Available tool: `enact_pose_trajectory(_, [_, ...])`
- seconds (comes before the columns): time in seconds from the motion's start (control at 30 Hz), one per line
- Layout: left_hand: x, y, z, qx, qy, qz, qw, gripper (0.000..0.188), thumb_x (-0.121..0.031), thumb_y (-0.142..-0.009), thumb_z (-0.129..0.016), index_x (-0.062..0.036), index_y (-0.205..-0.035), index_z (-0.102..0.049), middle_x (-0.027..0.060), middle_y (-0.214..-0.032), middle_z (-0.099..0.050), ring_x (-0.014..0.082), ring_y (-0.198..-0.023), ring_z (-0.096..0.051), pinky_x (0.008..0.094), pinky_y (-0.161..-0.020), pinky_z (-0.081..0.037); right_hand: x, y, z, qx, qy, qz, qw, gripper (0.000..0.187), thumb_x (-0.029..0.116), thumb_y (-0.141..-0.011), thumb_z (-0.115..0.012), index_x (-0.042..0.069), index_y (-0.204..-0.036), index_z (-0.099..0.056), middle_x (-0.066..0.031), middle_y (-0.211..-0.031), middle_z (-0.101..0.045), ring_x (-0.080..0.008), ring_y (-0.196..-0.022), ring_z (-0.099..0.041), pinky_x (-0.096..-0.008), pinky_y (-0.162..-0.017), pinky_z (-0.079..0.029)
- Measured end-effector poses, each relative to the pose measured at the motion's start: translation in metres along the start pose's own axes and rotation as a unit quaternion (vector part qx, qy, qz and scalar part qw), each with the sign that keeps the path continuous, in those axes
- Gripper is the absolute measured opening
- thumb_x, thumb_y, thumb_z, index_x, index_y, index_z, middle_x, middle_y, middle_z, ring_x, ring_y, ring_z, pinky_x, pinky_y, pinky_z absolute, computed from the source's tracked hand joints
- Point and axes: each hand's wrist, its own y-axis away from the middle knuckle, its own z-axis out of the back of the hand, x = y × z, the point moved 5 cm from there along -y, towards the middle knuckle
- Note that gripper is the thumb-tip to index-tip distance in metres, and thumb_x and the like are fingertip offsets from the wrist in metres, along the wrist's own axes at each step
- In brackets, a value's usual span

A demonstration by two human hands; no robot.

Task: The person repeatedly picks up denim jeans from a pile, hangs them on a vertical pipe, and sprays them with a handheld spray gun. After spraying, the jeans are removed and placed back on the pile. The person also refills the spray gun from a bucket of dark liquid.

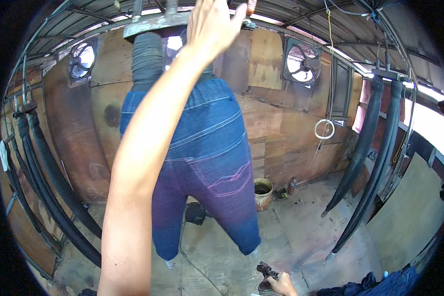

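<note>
Blue denim jeans (207,128) hang waist-up on a stuffed leg form (147,56), purplish over the seat and thighs, with wavy pink stitching on a back pocket. My left arm crosses in front of them. My left hand (209,27) is raised at the metal bar (158,23) above the form, thumb apart; its fingertips run past the top edge, so its grip is hidden. Beside the thumb is a small orange-brown piece (251,7). Low down, right of the jeans' legs, my right hand (281,284) is closed around a dark spray gun (266,272).
Black leg forms (59,182) hang at the left, and more black forms (375,148) at the right. A bucket (263,195) and a small bottle (292,185) stand by the back wall. A white ring (324,129) dangles on cords. Dark blue fabric (380,285) lies lower right.
</note>
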Motion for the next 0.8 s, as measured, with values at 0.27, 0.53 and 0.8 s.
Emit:
enact_pose_trajectory(0.27, [-0.033, -0.045, -0.053, 0.096, -0.146, -0.231, 0.957, 0.028, -0.028, -0.081, -0.065, -0.0006, -0.085, -0.07, 0.0222, -0.081, -0.068, 0.0379, -0.086, -0.069, 0.0469, -0.077, -0.055, 0.022, -0.035, 0.096, -0.067, -0.147, 0.004, 0.987, 0.052, 0.011, -0.079, -0.064, 0.004, -0.131, -0.064, -0.0155, -0.095, -0.075, -0.0169, -0.087, -0.068, -0.033, -0.084, -0.054])
enact_pose_trajectory(0.53, [-0.117, 0.137, -0.112, 0.231, -0.043, -0.124, 0.964, 0.055, -0.025, -0.087, -0.068, -0.0043, -0.136, -0.053, 0.0225, -0.144, -0.048, 0.0379, -0.137, -0.043, 0.0517, -0.115, -0.033, 0.134, -0.072, 0.208, -0.078, -0.275, 0.175, 0.942, 0.051, 0.004, -0.09, -0.053, 0.008, -0.141, -0.055, -0.0039, -0.093, -0.072, -0.0077, -0.069, -0.061, -0.024, -0.056, -0.049])
enact_pose_trajectory(0.8, [-0.199, 0.316, -0.156, 0.497, 0.507, 0.316, 0.629, 0.066, -0.051, -0.101, -0.053, 0.0035, -0.139, -0.051, 0.0141, -0.133, -0.062, 0.0225, -0.125, -0.056, 0.038, -0.109, -0.041, 0.206, -0.12, 0.275, -0.076, -0.284, 0.181, 0.939, 0.027, 0.012, -0.096, -0.052, -0.002, -0.118, -0.061, -0.0106, -0.084, -0.072, -0.009, -0.039, -0.046, -0.0243, -0.038, -0.037])
